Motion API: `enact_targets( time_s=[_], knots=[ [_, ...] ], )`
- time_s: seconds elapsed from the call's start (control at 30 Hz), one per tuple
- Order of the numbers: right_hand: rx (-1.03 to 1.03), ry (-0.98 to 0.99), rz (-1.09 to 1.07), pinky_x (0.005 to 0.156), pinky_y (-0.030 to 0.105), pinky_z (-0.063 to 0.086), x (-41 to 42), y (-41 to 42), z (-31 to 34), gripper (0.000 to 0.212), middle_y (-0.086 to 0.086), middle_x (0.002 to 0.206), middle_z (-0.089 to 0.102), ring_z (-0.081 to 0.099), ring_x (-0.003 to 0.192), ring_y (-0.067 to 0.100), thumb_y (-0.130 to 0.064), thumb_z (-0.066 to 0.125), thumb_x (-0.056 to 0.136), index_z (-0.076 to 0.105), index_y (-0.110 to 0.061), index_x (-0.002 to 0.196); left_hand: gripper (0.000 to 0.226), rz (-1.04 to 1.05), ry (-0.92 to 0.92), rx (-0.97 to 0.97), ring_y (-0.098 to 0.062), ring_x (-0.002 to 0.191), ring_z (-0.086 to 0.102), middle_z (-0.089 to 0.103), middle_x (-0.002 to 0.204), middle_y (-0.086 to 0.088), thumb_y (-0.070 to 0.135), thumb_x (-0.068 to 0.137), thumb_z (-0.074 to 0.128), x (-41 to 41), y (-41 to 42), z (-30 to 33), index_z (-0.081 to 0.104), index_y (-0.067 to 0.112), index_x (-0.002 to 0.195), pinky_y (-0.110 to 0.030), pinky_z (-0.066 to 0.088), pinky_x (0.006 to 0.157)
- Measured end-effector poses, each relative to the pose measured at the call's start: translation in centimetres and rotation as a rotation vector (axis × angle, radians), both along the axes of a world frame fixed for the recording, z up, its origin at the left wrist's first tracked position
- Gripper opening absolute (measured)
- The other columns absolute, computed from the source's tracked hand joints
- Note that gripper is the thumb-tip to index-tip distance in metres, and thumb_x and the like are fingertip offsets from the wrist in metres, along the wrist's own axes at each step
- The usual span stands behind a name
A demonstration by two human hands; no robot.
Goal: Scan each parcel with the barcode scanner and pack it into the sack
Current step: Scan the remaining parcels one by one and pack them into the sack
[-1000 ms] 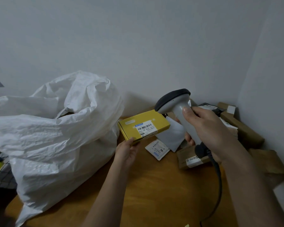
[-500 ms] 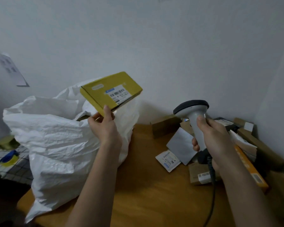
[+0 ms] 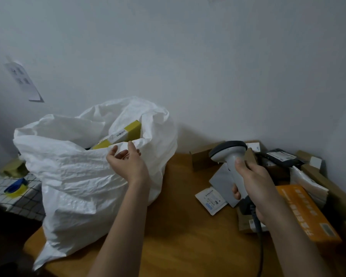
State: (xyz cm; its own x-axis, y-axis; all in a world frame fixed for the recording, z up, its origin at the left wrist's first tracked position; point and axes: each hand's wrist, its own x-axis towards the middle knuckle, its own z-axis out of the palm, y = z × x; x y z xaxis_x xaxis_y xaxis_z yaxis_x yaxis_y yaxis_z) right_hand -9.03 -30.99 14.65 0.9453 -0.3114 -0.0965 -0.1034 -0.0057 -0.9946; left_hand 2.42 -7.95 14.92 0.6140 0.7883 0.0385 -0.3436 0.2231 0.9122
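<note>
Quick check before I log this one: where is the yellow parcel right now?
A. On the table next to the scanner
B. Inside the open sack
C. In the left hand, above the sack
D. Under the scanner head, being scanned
B. The yellow parcel sits inside the mouth of the white sack, while the left hand is open at the sack's rim and holds nothing; the right hand grips the barcode scanner.

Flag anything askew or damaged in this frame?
Nothing damaged. The yellow box sits tilted in the sack mouth, part of it showing above the rim. Parcels at the table's right lie in a loose, overlapping heap.
</note>
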Motion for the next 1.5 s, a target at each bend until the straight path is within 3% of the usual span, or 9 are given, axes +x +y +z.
enact_targets(
  time_s=[0.17,0.3,0.47,0.6,0.7,1.0,1.2,1.37,1.5],
  knots=[
    [-0.012,0.022,-0.061,0.048,0.031,0.046,0.9,-1.1,-0.9,0.029,0.014,0.069,0.059,0.055,0.052,0.017,-0.043,0.044,0.102,0.06,-0.02,0.093,0.015,-0.072,-0.026,0.253,-0.008,0.067,0.061,0.06,0.075,0.005,0.016,0.091,0.066,-0.5,-2.8,-2.3,0.056,0.021,0.082,-0.02,0.053,0.064],
    [-0.039,0.058,-0.11,0.045,0.027,0.045,1.9,-2.6,-2.4,0.033,0.016,0.074,0.058,0.056,0.051,0.015,-0.045,0.043,0.101,0.061,-0.018,0.097,0.014,-0.179,0.058,0.368,-0.016,0.071,0.06,0.061,0.078,-0.001,0.015,0.091,0.065,0.4,-5.5,-5.6,0.057,0.019,0.08,-0.029,0.054,0.066],
    [-0.048,0.101,-0.143,0.049,0.029,0.045,3.3,-5.0,-4.9,0.034,0.009,0.065,0.061,0.057,0.05,0.012,-0.047,0.044,0.1,0.063,-0.02,0.095,0.02,-0.332,0.248,0.5,-0.007,0.068,0.056,0.058,0.076,0.005,0.016,0.092,0.065,1.9,-9.1,-10.9,0.056,0.025,0.077,-0.015,0.046,0.057],
    [-0.044,0.128,-0.148,0.051,0.03,0.045,5.3,-7.5,-7.3,0.032,0.006,0.061,0.06,0.057,0.049,0.012,-0.048,0.045,0.1,0.064,-0.022,0.095,0.009,-0.672,0.609,0.687,-0.004,0.081,0.057,0.059,0.091,0.011,0.018,0.092,0.064,4.2,-11.7,-17.0,0.059,0.025,0.093,-0.012,0.038,0.058],
    [-0.045,0.154,-0.141,0.048,0.027,0.044,7.2,-9.2,-9.1,0.032,0.002,0.056,0.059,0.056,0.048,0.011,-0.049,0.045,0.099,0.063,-0.023,0.092,0.026,-1.005,0.814,0.861,-0.007,0.093,0.056,0.058,0.114,0.004,0.019,0.094,0.063,5.7,-12.8,-22.1,0.057,0.017,0.119,-0.016,0.044,0.066],
    [-0.017,0.245,-0.127,0.051,0.03,0.045,11.6,-12.6,-14.3,0.031,0.0,0.055,0.058,0.056,0.049,0.013,-0.048,0.046,0.098,0.063,-0.023,0.092,0.065,-1.224,0.916,1.159,-0.029,0.142,0.028,0.028,0.154,-0.017,0.016,0.091,0.067,8.8,-14.7,-31.4,0.034,0.003,0.146,-0.029,0.025,0.111],
    [-0.005,0.312,-0.163,0.045,0.021,0.044,12.0,-13.5,-16.2,0.03,-0.001,0.057,0.055,0.055,0.047,0.01,-0.044,0.047,0.098,0.061,-0.02,0.091,0.107,-1.033,0.975,1.136,-0.032,0.145,0.017,0.01,0.163,-0.006,0.029,0.081,0.078,10.2,-14.7,-34.2,0.003,0.021,0.157,-0.047,0.021,0.115],
    [0.001,0.337,-0.167,0.047,0.023,0.045,11.9,-13.3,-16.4,0.028,0.003,0.061,0.055,0.056,0.048,0.01,-0.042,0.046,0.1,0.061,-0.019,0.095,0.085,-1.107,1.031,1.075,-0.029,0.131,0.044,0.047,0.145,-0.01,0.018,0.075,0.082,10.8,-14.5,-34.4,0.035,0.014,0.146,-0.04,0.04,0.1],
    [-0.016,0.352,-0.149,0.052,0.028,0.047,11.4,-12.6,-15.8,0.03,0.004,0.062,0.056,0.057,0.051,0.012,-0.045,0.045,0.099,0.061,-0.02,0.096,0.067,-1.113,1.096,0.673,-0.03,0.12,0.056,0.054,0.137,-0.015,0.003,0.082,0.074,8.8,-14.3,-33.6,0.042,0.005,0.14,-0.034,0.049,0.087]
  ],
)
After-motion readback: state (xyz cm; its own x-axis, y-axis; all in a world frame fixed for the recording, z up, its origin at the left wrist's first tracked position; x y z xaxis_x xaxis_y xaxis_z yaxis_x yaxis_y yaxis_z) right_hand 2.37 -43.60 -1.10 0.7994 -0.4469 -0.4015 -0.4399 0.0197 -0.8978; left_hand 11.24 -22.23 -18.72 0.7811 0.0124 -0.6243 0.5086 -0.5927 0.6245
